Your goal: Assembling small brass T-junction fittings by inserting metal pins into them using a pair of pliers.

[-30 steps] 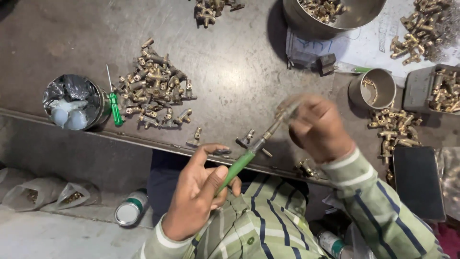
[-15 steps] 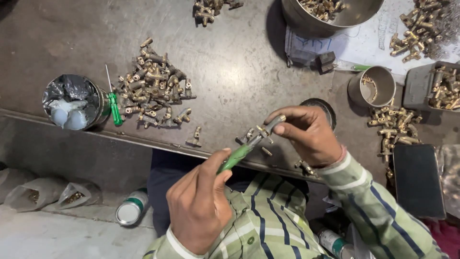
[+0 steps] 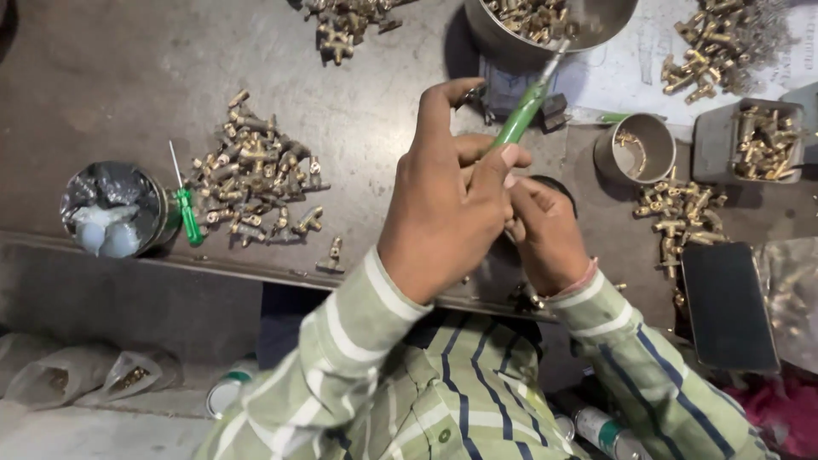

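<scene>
My left hand [image 3: 447,200] covers most of my right hand [image 3: 545,234], so whatever my right fingers pinch stays hidden behind it. The green screwdriver [image 3: 521,111] shows only part of its handle above my left hand; its tip is a blur against the steel bowl [image 3: 486,38]. That bowl is cut off by the top edge. The brass bits inside it are too small to tell apart.

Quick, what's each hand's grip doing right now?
Left hand: closed on the green-handled screwdriver.
Right hand: fingers curled, contents hidden behind the left hand.
</scene>
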